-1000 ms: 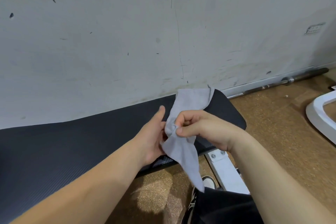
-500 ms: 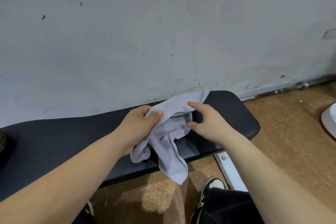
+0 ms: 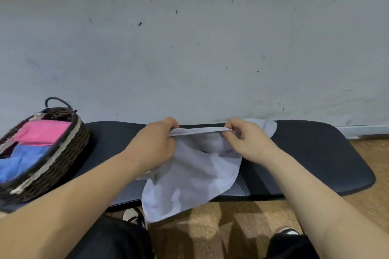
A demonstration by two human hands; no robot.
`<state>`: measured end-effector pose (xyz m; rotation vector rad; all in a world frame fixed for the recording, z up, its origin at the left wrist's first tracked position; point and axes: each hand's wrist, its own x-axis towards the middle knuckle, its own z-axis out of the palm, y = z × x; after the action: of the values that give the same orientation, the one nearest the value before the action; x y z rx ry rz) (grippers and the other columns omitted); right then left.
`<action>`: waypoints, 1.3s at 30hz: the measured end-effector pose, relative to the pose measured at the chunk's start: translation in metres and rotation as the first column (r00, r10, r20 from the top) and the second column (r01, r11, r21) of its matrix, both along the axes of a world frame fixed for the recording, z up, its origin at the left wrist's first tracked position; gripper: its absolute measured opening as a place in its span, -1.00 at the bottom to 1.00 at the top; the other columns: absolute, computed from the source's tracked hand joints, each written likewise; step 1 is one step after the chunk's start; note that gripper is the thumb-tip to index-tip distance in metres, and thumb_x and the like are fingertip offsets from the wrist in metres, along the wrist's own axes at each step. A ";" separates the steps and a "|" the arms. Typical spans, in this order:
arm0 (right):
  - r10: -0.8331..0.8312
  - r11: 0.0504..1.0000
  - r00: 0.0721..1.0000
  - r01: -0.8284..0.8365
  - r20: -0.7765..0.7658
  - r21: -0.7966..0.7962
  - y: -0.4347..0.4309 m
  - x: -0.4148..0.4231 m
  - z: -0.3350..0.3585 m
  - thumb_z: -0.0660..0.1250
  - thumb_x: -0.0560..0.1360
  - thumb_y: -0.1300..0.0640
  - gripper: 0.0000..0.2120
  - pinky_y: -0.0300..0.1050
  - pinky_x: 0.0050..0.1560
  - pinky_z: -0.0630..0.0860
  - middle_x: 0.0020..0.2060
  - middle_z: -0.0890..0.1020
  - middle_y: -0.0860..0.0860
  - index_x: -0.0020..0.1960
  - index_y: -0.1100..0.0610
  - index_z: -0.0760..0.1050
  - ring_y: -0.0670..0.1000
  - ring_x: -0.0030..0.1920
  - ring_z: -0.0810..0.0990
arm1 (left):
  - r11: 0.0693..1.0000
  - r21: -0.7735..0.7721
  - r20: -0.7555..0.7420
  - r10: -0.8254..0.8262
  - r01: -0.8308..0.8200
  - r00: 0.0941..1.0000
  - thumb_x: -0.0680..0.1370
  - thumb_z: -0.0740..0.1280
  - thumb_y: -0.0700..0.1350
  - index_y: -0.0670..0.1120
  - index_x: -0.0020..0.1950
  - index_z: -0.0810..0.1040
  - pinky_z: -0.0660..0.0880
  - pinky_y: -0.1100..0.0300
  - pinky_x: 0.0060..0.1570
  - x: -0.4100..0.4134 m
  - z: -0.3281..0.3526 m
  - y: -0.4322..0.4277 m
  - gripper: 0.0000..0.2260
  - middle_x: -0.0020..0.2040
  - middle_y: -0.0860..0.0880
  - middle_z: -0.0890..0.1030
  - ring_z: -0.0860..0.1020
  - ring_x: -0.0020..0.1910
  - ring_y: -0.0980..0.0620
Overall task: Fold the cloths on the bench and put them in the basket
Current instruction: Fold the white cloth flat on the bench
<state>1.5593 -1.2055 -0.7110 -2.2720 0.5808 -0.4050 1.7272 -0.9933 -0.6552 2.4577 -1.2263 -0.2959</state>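
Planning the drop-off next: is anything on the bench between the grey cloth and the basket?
Nothing visible. The left hand and right hand pinch the grey cloth mid-bench; the basket stands at the left end of the bench, bare pad between. A pink cloth and blue cloth already lie inside.

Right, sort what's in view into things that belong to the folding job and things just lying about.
Job: grey cloth, pinched by left hand and right hand; black bench; wicker basket holding a pink cloth and a blue cloth.
Just there: scuffed wall; brown floor; the person's shoes.
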 end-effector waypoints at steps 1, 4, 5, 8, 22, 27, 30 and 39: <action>0.021 1.000 1.000 -0.021 0.011 -0.012 0.001 0.004 0.002 0.32 0.58 -0.05 -0.77 -0.07 -0.18 0.50 -0.37 0.56 -0.11 -0.23 -0.03 0.45 -0.07 -0.30 0.51 | 0.999 0.032 0.063 0.017 -0.019 0.998 0.52 0.18 -0.22 0.06 0.05 0.52 0.57 0.02 -0.11 0.009 0.000 0.010 -0.76 -0.11 0.07 0.61 0.57 -0.13 -0.02; 0.106 0.994 0.993 -0.107 -0.058 -0.021 0.002 0.009 0.005 0.36 0.58 -0.07 -0.71 -0.25 -0.31 0.34 -0.43 0.48 -0.18 -0.28 -0.04 0.43 -0.13 -0.36 0.43 | 0.989 0.104 0.195 0.080 -0.102 0.977 0.47 0.17 -0.22 0.00 0.01 0.55 0.57 -0.04 -0.08 0.035 0.000 0.037 -0.77 -0.11 0.03 0.62 0.58 -0.08 -0.09; 0.127 0.991 0.987 -0.130 -0.097 -0.017 0.003 0.007 0.003 0.35 0.59 -0.05 -0.74 -0.26 -0.30 0.34 -0.42 0.49 -0.17 -0.25 -0.04 0.46 -0.14 -0.36 0.42 | 0.985 0.100 0.213 0.117 -0.141 0.970 0.46 0.17 -0.22 -0.01 -0.01 0.55 0.57 -0.04 -0.10 0.042 0.000 0.045 -0.77 -0.14 0.02 0.62 0.58 -0.10 -0.11; 0.134 0.991 0.971 -0.137 -0.197 -0.004 0.002 -0.004 0.002 0.32 0.61 -0.03 -0.77 -0.15 -0.25 0.39 -0.38 0.49 -0.10 -0.20 0.00 0.49 -0.10 -0.36 0.41 | 0.963 -0.004 0.159 0.268 -0.271 0.950 0.48 0.18 -0.28 0.01 0.00 0.60 0.57 0.02 -0.12 0.057 -0.001 0.062 -0.72 -0.14 -0.01 0.65 0.60 -0.11 -0.11; -0.102 0.995 0.970 0.105 -0.220 -0.002 0.018 -0.091 0.080 0.38 0.50 -0.23 -0.54 -0.10 -0.30 0.35 -0.45 0.42 -0.07 -0.25 0.17 0.47 -0.05 -0.40 0.40 | 0.942 0.025 -0.684 0.261 -0.335 0.682 0.52 0.49 -0.05 -0.18 0.10 0.68 0.55 -0.14 0.21 0.037 0.025 0.090 -0.75 0.01 -0.22 0.74 0.70 0.07 -0.26; -0.335 0.913 0.936 0.295 -0.106 -0.282 0.021 -0.068 0.062 0.30 0.55 -0.27 -0.56 -0.11 -0.35 0.35 -0.42 0.53 -0.05 -0.26 0.07 0.43 0.02 -0.30 0.54 | 0.936 -0.012 -0.597 0.275 -0.351 0.753 0.56 0.46 0.04 -0.07 -0.19 0.67 0.47 0.12 -0.26 0.041 0.010 0.084 -0.78 -0.21 -0.16 0.68 0.61 -0.24 -0.11; -0.373 0.905 0.923 0.340 -0.095 -0.256 0.015 -0.039 0.041 0.30 0.56 -0.26 -0.56 -0.12 -0.38 0.32 -0.44 0.51 -0.04 -0.30 0.06 0.39 0.06 -0.31 0.53 | 0.894 -0.072 -0.498 0.353 -0.443 0.792 0.57 0.44 0.05 -0.10 -0.11 0.64 0.50 0.10 -0.33 0.055 -0.013 0.073 -0.78 -0.20 -0.15 0.66 0.59 -0.25 -0.11; -0.435 0.881 0.894 0.397 -0.110 -0.257 -0.009 0.065 -0.040 0.24 0.62 -0.01 -0.79 0.03 -0.16 0.55 -0.19 0.66 0.03 -0.07 0.08 0.55 0.20 -0.12 0.60 | 0.789 -0.088 -0.492 0.497 -0.609 0.715 0.58 0.27 -0.12 -0.25 -0.23 0.44 0.33 0.11 -0.27 0.129 -0.083 0.052 -0.75 -0.30 -0.12 0.47 0.40 -0.29 -0.02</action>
<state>1.6244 -1.2143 -0.7511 -2.4063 1.1777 -0.5169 1.8559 -0.9412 -0.7381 2.2308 -0.2694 -0.4663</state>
